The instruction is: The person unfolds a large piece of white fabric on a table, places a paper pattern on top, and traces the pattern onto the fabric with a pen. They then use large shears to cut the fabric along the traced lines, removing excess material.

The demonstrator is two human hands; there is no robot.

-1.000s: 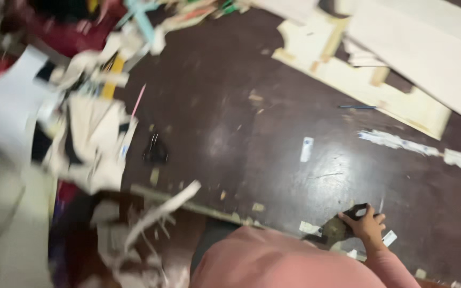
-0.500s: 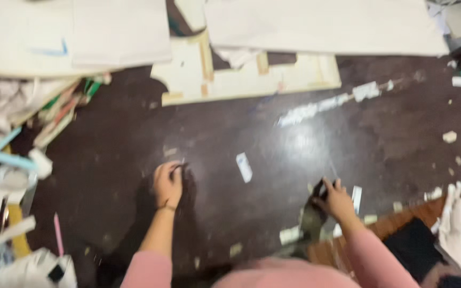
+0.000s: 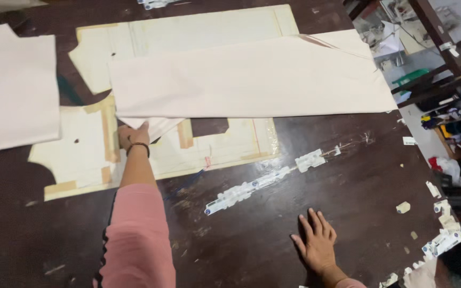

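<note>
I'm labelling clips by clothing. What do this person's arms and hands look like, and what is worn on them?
Both hands are bare, with no gloves. The left arm wears a pink sleeve that ends short of the wrist, and a thin dark band circles the wrist behind the left hand. Below the right hand, only a sliver of pink cuff shows at the frame's bottom edge.

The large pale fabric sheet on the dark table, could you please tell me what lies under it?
Under the fabric sheet lie cream paper pattern pieces taped together, showing above and below it. The left hand grips its lower corner. Their middle is covered.
</note>
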